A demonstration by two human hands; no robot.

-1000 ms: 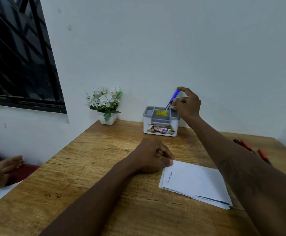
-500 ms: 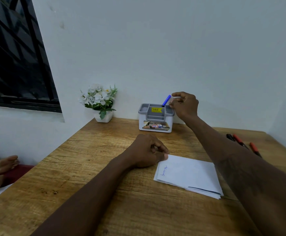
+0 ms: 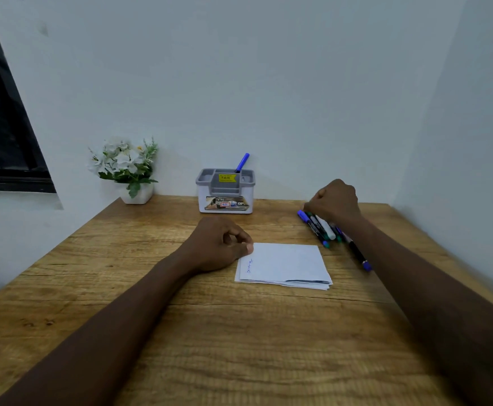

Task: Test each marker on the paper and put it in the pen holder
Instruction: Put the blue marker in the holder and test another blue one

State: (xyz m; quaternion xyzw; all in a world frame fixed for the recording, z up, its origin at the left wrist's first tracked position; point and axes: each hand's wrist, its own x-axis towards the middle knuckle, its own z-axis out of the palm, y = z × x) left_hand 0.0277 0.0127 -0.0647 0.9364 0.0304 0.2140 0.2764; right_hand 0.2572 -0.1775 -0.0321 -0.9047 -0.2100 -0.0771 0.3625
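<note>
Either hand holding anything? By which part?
Left hand presses the white paper stack's far-left corner, gripping nothing. Right hand curls over the loose markers' far ends; whether it grips one cannot be told.

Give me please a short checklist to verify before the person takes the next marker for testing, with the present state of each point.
1. The tested blue marker stands in the pen holder: ok.
2. The left hand rests on the left edge of the paper, so it should not slide: ok.
3. The paper has free space for a new stroke; only one blue scribble is near its left edge: ok.
4. The right hand is over the pile of markers on the table: ok.
5. The right fingers hold exactly one marker: cannot tell, the hand hides them.
</note>
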